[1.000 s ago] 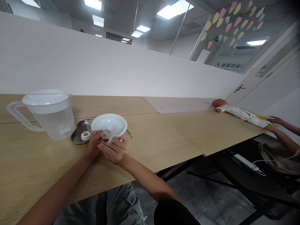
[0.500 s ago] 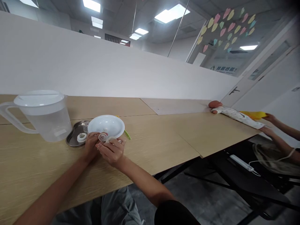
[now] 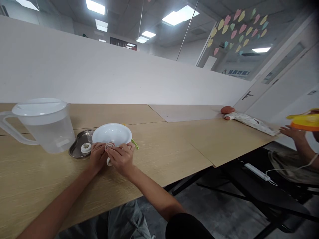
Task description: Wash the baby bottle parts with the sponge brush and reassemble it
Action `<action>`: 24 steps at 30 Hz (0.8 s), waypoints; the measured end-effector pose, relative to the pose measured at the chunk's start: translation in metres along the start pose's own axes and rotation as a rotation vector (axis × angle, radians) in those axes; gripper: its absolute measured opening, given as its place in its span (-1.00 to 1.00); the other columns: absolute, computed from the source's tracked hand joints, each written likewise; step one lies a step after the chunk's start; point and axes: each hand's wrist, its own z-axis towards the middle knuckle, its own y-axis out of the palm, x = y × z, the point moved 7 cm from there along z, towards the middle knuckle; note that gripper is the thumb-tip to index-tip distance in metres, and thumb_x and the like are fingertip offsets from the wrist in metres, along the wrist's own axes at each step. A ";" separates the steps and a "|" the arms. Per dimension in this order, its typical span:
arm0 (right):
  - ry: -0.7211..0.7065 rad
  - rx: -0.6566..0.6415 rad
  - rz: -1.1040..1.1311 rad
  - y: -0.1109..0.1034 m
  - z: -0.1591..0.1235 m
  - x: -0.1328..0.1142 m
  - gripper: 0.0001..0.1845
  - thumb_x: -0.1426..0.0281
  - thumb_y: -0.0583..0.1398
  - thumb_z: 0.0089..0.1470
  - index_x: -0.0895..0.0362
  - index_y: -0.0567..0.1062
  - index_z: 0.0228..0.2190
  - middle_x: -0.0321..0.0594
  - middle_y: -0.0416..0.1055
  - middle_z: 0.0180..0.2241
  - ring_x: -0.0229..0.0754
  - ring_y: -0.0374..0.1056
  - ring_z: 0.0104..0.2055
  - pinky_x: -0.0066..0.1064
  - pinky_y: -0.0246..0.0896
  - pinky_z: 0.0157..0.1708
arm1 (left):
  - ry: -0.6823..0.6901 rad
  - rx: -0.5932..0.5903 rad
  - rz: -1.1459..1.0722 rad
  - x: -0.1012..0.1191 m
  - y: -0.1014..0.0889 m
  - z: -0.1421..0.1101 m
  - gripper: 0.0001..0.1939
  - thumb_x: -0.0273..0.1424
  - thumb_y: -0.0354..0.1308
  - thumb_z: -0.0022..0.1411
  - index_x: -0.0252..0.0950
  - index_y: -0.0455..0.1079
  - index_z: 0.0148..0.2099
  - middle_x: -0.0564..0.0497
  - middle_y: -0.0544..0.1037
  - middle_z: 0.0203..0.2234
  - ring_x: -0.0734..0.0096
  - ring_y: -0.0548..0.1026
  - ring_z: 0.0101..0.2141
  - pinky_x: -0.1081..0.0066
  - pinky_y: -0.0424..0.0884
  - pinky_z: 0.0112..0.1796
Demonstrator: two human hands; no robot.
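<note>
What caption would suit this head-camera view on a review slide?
Left hand and right hand hold a small ribbed disc by a white bowl, beside a steel tray.

Small white pt (image 3: 109,145), partly behind R-hand fingers (image 3: 116,150), orange obj (image 3: 306,122) cut off R edge
</note>
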 end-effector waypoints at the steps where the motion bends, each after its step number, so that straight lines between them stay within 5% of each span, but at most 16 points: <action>1: 0.005 0.003 0.005 -0.001 0.001 0.001 -0.79 0.36 0.23 0.19 0.02 0.57 -0.49 -0.39 0.57 -0.48 -0.33 0.21 -0.43 -0.25 -0.13 -0.20 | 0.000 0.006 0.006 0.000 0.000 0.000 -0.63 -0.24 -0.05 0.31 -0.26 0.56 -0.18 -0.06 0.64 -0.27 0.24 0.51 -0.21 0.22 0.30 -0.08; 14: -0.113 0.204 0.100 -0.025 -0.004 -0.005 -0.89 0.33 0.28 0.14 -0.02 0.58 -0.43 -0.42 0.61 -0.44 -0.37 0.27 -0.47 -0.28 -0.04 -0.21 | 0.005 0.047 0.010 0.004 -0.001 -0.001 -0.64 -0.21 -0.02 0.32 -0.24 0.57 -0.13 -0.08 0.63 -0.24 0.18 0.50 -0.16 0.16 0.30 -0.03; 24: -0.211 0.126 0.126 -0.013 -0.022 -0.003 -0.92 0.37 0.31 0.12 -0.02 0.58 -0.43 -0.38 0.60 -0.42 -0.34 0.29 -0.45 -0.27 -0.06 -0.20 | 0.049 0.055 0.090 0.005 -0.002 0.001 -0.64 -0.25 -0.05 0.37 -0.22 0.56 -0.10 -0.07 0.64 -0.24 0.21 0.49 -0.14 0.18 0.28 -0.03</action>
